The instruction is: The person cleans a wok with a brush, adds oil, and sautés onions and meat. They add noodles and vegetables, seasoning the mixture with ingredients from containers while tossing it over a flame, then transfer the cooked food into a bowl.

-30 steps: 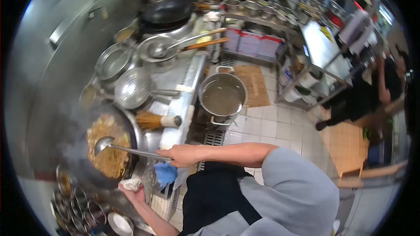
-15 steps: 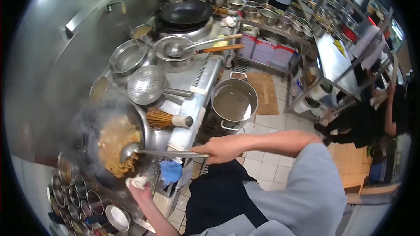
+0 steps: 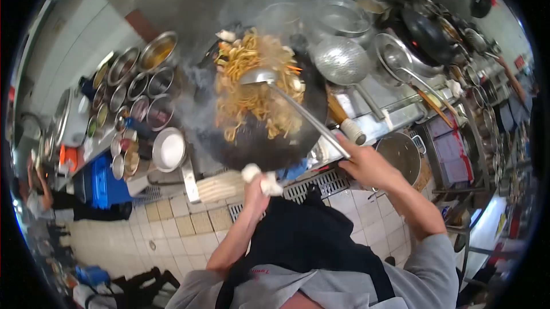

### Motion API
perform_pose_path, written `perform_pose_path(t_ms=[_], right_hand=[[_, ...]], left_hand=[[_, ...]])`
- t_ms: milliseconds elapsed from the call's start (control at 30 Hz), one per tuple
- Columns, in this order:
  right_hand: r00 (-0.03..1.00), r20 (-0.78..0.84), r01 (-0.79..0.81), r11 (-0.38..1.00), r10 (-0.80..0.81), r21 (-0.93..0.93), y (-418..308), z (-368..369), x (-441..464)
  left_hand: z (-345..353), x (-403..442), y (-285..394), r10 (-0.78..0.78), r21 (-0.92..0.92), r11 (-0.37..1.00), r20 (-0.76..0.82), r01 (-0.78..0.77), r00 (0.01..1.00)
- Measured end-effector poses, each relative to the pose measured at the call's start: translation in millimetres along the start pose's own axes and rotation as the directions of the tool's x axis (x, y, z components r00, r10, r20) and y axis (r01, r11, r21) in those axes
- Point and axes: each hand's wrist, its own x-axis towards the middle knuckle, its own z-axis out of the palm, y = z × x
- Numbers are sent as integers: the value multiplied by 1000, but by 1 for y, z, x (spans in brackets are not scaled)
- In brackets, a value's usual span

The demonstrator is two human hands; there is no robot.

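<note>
My left hand (image 3: pixel 257 195) is closed around a white cloth (image 3: pixel 268 185) at the near edge of the dark wok (image 3: pixel 246 153). The wok's handle is hidden by the cloth. In my right hand (image 3: pixel 366 163) is the long handle of a metal ladle (image 3: pixel 260 76), whose bowl is over the noodles. The noodles (image 3: pixel 246 100), with bits of vegetable, are spread high across the wok, some seemingly in the air. Steam blurs their left side and the wok's far rim.
Right of the wok are a perforated strainer (image 3: pixel 342 61), a bamboo brush (image 3: pixel 347 126) and a large pot (image 3: pixel 400 157). Metal containers and a bowl of white contents (image 3: pixel 169 149) stand left. A blue bin (image 3: pixel 109 182) and other people are farther left.
The view has swung left. The wok has been lifted or tilted, and the noodles have gone from a heap in it to a spread-out toss. Both hands keep their hold.
</note>
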Motion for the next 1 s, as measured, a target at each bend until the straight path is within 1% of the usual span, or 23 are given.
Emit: perform_pose_path(t_ms=[33, 100, 133, 200, 267, 333, 367, 433, 467, 500, 533, 567, 600, 633, 667, 700, 733, 767, 833, 867, 900, 967, 1000], right_hand=[[999, 18, 44, 992, -47, 116, -4, -8, -10], [975, 202, -136, 963, 89, 232, -27, -34, -33], [944, 296, -230, 935, 146, 269, -36, -46, -40], [909, 383, -282, 918, 164, 278, -40, -65, -52], [880, 429, -336, 904, 203, 262, -40, -66, -49], [943, 309, -197, 957, 125, 214, -26, -49, -23], [967, 243, -122, 977, 77, 177, -16, -34, -9], [1000, -11, 23, 999, -23, -42, 20, 21, 23], [985, -137, 79, 983, -102, -165, 27, 32, 36], [995, -95, -44, 987, 30, -157, 5, 28, 37], [997, -77, -5, 992, -4, -125, 3, 23, 33], [997, -60, 33, 995, -38, -92, 2, 18, 31], [1000, 4, -11, 999, 11, -33, -6, 6, 28], [995, 78, -64, 998, 62, 26, -17, -11, 24], [981, 160, -122, 989, 108, 80, -26, -24, 21], [915, 301, -330, 926, 267, 183, -34, -35, 26], [903, 307, -360, 918, 300, 164, -35, -39, 37], [890, 312, -389, 910, 332, 143, -33, -37, 44], [995, 56, -88, 995, 86, 40, 13, 3, 65], [996, -68, 58, 997, -61, -41, 29, 14, 72], [996, -70, -72, 984, 61, -161, 9, 9, 66], [997, -80, -17, 996, 10, -83, -1, -6, 46], [998, -28, -52, 998, 51, -42, -13, -25, 31]], left_hand=[[5, 13, 11, -64, -70, 996, -3, 63, 998], [22, 55, 41, -134, -101, 984, 133, 148, 982], [28, 35, 47, -174, -71, 981, 65, 178, 983], [77, -3, 77, -221, -2, 975, -36, 221, 975], [89, 3, 84, -190, -17, 982, 25, 190, 982], [92, 18, 80, -170, -73, 982, 43, 173, 985], [79, 45, 72, -132, -55, 989, 126, 140, 983], [61, 62, 38, -6, -7, 1000, 94, 6, 996], [45, 58, 22, -36, 66, 997, 61, 32, 997], [24, 55, 1, 28, 40, 999, 116, -33, 993], [24, 31, -4, 2, -7, 1000, 36, -2, 999], [21, 11, 2, -53, 17, 999, 39, 52, 998], [29, 2, 15, -101, -1, 995, 21, 101, 995], [37, -8, 28, -158, -18, 987, -4, 157, 988], [57, -16, 52, -190, -53, 980, 25, 191, 982], [80, -9, 77, -210, -92, 972, 60, 215, 976], [86, 13, 87, -214, -89, 970, 145, 228, 966], [87, 32, 83, -156, -51, 985, 106, 163, 982], [73, 45, 51, -49, 48, 998, 104, 44, 993], [43, 63, 20, 20, 116, 993, 98, -31, 995], [29, 58, 3, 19, 93, 995, 77, -26, 997], [16, 34, -3, 37, 102, 994, -4, -37, 999], [17, 36, 6, 20, 53, 998, 40, -22, 999]])
